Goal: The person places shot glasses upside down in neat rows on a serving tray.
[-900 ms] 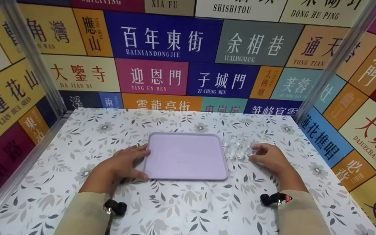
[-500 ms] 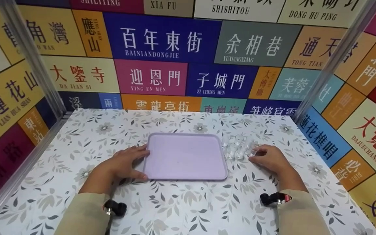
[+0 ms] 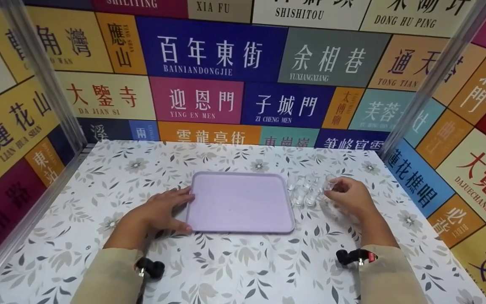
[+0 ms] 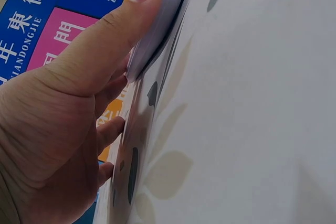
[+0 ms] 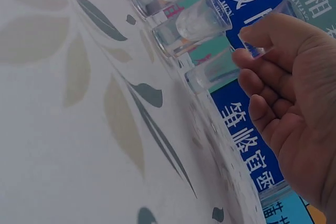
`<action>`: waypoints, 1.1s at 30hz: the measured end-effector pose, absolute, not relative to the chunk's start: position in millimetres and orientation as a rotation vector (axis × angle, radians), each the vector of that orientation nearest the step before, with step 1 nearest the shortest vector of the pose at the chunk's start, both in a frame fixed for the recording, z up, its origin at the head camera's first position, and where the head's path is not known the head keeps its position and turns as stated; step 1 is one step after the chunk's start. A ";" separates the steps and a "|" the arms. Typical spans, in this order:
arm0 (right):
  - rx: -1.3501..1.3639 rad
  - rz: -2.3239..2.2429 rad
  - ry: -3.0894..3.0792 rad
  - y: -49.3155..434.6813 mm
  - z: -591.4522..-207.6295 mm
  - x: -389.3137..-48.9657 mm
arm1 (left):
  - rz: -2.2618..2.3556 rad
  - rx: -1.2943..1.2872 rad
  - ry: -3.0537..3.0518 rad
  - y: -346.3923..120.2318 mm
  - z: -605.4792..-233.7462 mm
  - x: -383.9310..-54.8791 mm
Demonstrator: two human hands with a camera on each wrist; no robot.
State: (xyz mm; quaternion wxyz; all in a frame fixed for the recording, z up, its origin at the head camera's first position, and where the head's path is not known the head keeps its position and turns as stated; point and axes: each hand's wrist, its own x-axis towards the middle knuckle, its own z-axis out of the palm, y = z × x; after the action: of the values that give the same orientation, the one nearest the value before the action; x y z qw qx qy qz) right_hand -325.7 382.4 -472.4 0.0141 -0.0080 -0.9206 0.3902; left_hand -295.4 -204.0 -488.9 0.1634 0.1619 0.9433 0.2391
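Note:
A lilac rectangular tray [image 3: 241,203] lies on the table with nothing on it. My left hand [image 3: 158,211] rests at its left side, fingers spread, with fingertips and thumb at the rim; in the left wrist view the thumb [image 4: 113,38] lies along the tray's edge. To the tray's right stand several small clear shot glasses [image 3: 310,197], packed close together. My right hand [image 3: 352,196] pinches one shot glass [image 3: 330,182] between thumb and fingertips, raised at the group's right end. In the right wrist view that glass is mostly hidden behind the fingers, beyond other upright glasses [image 5: 191,24].
A white cloth with a leaf and flower print covers the table [image 3: 234,270]. Panels with coloured sign blocks [image 3: 209,50] stand behind and at both sides, joined by clear corner strips [image 3: 433,84].
My right hand has risen slightly and shifted away from me, lifting the pinched shot glass up from its spot beside the others. The left hand and the tray stay in place.

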 end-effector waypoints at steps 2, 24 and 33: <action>-0.040 1.229 -2.858 380.2 -470.0 -325.6 | 0.682 0.459 2.686 -204.1 -488.8 -296.4; 0.044 1.508 -2.545 307.4 -446.5 -324.7 | 0.729 0.448 2.672 -205.1 -489.0 -295.9; 0.163 1.662 -2.400 251.5 -449.5 -327.6 | 0.730 0.459 2.674 -205.0 -488.3 -294.7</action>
State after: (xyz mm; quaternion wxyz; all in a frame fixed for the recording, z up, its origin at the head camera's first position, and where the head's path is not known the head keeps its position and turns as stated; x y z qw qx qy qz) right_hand -327.6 251.5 -449.5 0.1085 0.0555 -0.8159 0.5652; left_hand -294.7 -205.0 -488.3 0.1654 0.1610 0.9386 0.2562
